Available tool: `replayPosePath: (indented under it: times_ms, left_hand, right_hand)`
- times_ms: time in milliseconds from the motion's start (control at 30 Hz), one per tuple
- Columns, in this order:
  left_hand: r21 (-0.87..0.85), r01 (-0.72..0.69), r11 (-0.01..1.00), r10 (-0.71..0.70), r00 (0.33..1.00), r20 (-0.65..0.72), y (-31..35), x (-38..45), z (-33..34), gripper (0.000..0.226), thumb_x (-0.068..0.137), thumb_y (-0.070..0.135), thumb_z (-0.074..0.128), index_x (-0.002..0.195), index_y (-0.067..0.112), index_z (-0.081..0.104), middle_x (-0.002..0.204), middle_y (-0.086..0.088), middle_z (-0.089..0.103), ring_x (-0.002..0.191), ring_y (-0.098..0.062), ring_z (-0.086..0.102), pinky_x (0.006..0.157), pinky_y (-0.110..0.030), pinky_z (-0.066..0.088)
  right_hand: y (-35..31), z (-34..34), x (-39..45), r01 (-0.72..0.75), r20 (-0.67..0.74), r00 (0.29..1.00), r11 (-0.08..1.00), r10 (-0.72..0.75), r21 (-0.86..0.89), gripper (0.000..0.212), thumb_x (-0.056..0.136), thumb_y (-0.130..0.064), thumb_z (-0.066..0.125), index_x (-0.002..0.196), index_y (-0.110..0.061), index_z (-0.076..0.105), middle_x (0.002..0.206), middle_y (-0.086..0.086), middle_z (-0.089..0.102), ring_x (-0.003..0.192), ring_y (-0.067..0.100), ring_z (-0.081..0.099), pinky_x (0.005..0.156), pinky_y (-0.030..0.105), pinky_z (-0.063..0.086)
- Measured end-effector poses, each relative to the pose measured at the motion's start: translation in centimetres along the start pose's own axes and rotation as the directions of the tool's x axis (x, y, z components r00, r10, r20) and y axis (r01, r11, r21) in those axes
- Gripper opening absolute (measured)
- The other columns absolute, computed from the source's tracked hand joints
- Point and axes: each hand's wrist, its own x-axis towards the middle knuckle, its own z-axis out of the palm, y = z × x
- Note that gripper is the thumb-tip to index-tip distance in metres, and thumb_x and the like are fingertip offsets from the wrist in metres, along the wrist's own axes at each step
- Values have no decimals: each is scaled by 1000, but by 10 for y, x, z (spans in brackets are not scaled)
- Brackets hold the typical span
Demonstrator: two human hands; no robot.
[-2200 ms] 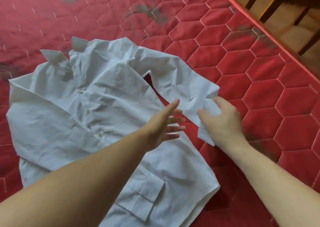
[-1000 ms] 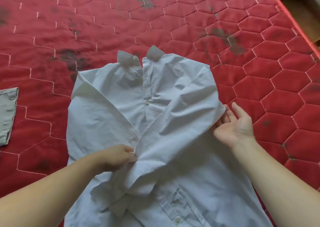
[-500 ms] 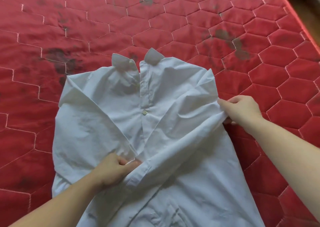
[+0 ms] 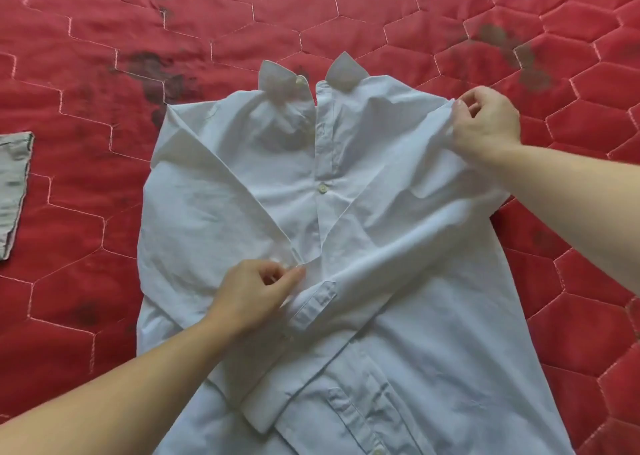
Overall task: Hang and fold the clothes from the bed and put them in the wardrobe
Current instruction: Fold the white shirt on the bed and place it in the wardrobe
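A white button-up shirt (image 4: 346,246) lies front-up on the red quilted bed (image 4: 104,56), collar pointing away from me. Both sleeves are folded in and cross over the chest. My left hand (image 4: 256,295) pinches the cuff end of the right-side sleeve near the shirt's middle. My right hand (image 4: 485,125) pinches the fabric at the right shoulder fold, lifting it slightly off the bed.
A grey-green garment (image 4: 14,191) lies at the left edge of the view. The red bedcover has dark stains (image 4: 156,73) behind the collar and to the upper right, and spreads out on every side of the shirt.
My right hand moved up from the sleeve's side edge to the shoulder fold. The folded sleeve now lies flatter across the chest. My left hand stays at the cuff.
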Motion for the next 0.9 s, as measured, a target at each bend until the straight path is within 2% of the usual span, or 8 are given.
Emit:
replayPosePath:
  times_ms: [100,167,267,367,433,567,700,900]
  left_hand:
    - [34,-184,982,186,946,-266,28,7,4,7,84,35,66,77,32,64,67,11,62,62,-3,57,62,-27,48]
    - [129,-388,913,409,871,-272,58,22,13,14,84,32,59,96,28,64,85,9,63,78,-12,59,74,-33,49]
    - [447,-556,701,622,783,-1,97,50,39,44,86,42,50,129,34,53,131,6,56,122,-20,50,101,-40,37]
    - [645,-531,549,526,820,226,99,77,55,59,93,57,36,148,47,18,161,12,15,148,-18,11,118,-47,4]
    - [666,-532,524,532,814,232,85,87,55,64,92,63,29,151,46,11,163,12,6,150,-17,4,119,-47,-2]
    - [630,-565,533,627,763,154,75,89,56,67,87,61,35,148,35,33,157,5,30,146,-20,25,118,-48,13]
    - [617,-562,550,645,756,114,73,91,56,69,84,59,41,148,32,36,156,4,32,145,-19,28,117,-46,15]
    - [602,-559,570,634,765,110,73,91,55,68,85,58,40,148,31,36,156,2,33,145,-19,28,117,-46,15]
  right_hand:
    - [9,0,-26,175,-36,984,984,-175,-20,30,92,-33,49,118,-19,57,120,8,51,110,27,52,95,40,39]
    - [22,3,-49,296,70,955,946,-289,-131,40,94,-36,51,131,-22,51,137,6,45,123,28,45,99,44,34]
    - [38,13,-56,273,208,947,954,-243,-127,54,94,-36,51,145,-26,36,153,-1,31,138,26,32,107,44,28]
    - [44,10,-32,192,253,956,969,-149,-155,60,87,-31,55,144,-30,34,145,5,38,129,31,39,105,47,32]
    - [46,2,-13,212,277,947,965,-164,-153,44,85,-28,55,128,-31,49,119,7,56,113,32,51,96,44,41]
    - [46,-10,24,116,401,910,993,-108,4,17,85,-22,57,84,-24,73,70,-11,67,75,14,61,66,20,46]
    - [32,4,49,-233,546,834,945,73,230,25,83,-14,55,96,2,69,91,5,71,83,23,65,73,29,51]
    - [67,-7,-14,-114,284,956,987,78,112,37,82,-55,62,82,-17,62,75,-12,60,67,6,56,54,22,37]
